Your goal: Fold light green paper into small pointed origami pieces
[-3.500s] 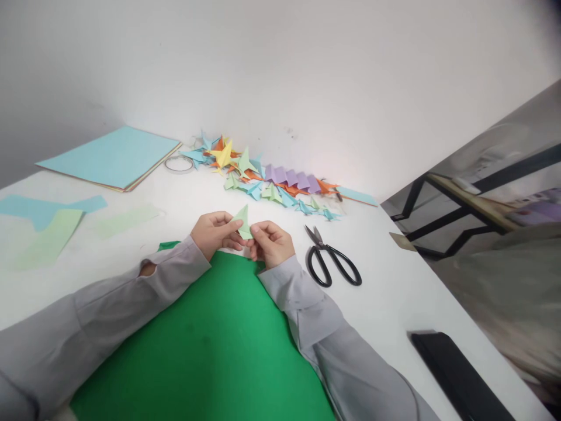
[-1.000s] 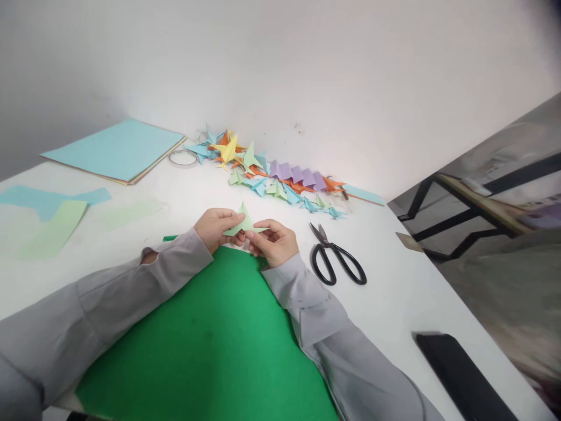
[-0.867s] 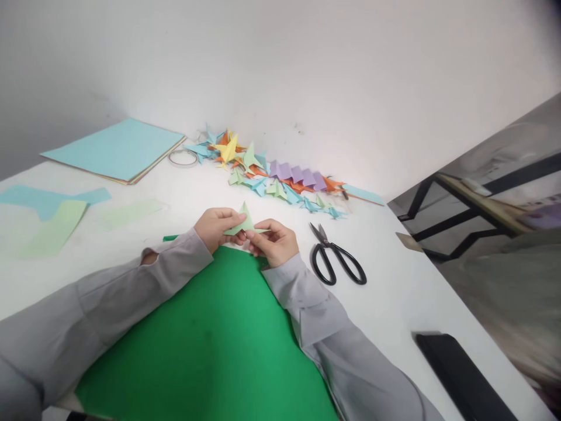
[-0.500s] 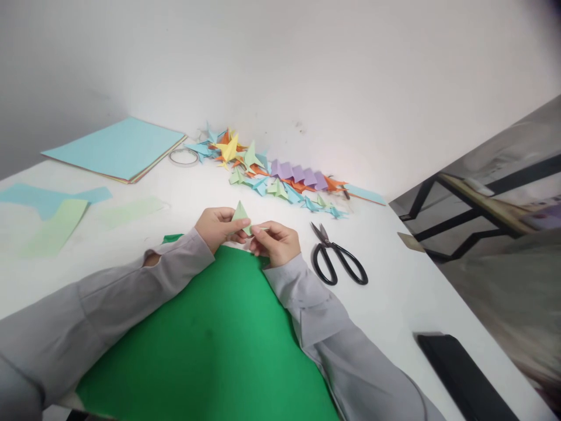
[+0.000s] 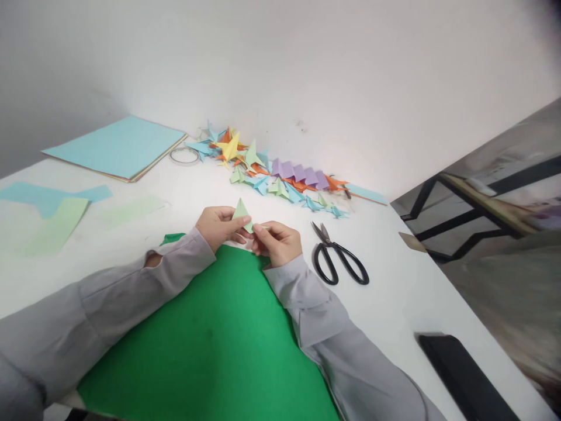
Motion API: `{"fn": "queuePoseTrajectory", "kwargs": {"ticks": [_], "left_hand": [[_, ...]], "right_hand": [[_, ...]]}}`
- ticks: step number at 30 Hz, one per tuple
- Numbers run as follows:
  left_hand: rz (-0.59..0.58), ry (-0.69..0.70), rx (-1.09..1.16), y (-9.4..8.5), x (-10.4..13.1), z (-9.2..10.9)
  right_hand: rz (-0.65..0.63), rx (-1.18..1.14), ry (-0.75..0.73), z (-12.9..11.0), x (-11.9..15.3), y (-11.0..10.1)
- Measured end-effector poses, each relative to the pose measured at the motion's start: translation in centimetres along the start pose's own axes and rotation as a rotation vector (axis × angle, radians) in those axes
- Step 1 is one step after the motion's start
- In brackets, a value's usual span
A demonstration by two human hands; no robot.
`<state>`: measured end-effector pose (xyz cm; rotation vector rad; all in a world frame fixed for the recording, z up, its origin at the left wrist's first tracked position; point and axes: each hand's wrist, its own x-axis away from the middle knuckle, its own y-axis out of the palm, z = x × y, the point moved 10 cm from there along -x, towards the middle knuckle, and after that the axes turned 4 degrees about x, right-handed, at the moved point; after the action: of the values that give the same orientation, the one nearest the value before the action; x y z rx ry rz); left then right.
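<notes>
A small piece of folded light green paper (image 5: 241,211), with a pointed tip upward, is pinched between the fingers of my left hand (image 5: 220,225). My right hand (image 5: 279,240) grips the lower right part of the same paper with thumb and forefinger. Both hands are closed, and their fingertips nearly meet. Under my wrists and forearms lies a large green sheet (image 5: 205,339). Black-handled scissors (image 5: 329,251) rest with blades parted just right of my right hand.
Folded paper cranes (image 5: 228,147) and purple folded pieces (image 5: 298,174) line the wall. At left lie a coloured paper stack (image 5: 118,146), a tape roll (image 5: 184,155), blue scraps (image 5: 41,197) and green scraps (image 5: 61,225). A black flat case (image 5: 464,374) lies at right.
Almost nothing differs. The whole view has shifted very slightly, and both hands keep their hold on the folded paper.
</notes>
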<state>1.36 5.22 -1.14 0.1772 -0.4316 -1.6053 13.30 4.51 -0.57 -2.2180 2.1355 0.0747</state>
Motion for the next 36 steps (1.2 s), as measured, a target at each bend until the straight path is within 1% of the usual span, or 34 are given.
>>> {"fn": "queuePoseTrajectory", "kwargs": {"ticks": [8, 15, 22, 27, 30, 36], "left_hand": [[-0.093, 0.018, -0.009, 0.3, -0.3, -0.3], [-0.063, 0.007, 0.032, 0.2, -0.2, -0.3], [-0.057, 0.031, -0.044, 0.3, -0.2, 0.0], [-0.030, -0.022, -0.029, 0.2, 0.1, 0.0], [-0.004, -0.058, -0.032, 0.1, 0.2, -0.1], [0.021, -0.068, -0.051, -0.2, 0.2, -0.3]], "right_hand": [[-0.011, 0.024, -0.016, -0.2, 0.1, 0.1], [-0.046, -0.008, 0.005, 0.4, -0.1, 0.2], [-0.057, 0.055, -0.031, -0.3, 0.1, 0.7], [-0.076, 0.044, -0.052, -0.3, 0.1, 1.1], [-0.089, 0.076, -0.061, -0.2, 0.1, 1.2], [-0.108, 0.091, -0.100, -0.6, 0.3, 1.6]]}}
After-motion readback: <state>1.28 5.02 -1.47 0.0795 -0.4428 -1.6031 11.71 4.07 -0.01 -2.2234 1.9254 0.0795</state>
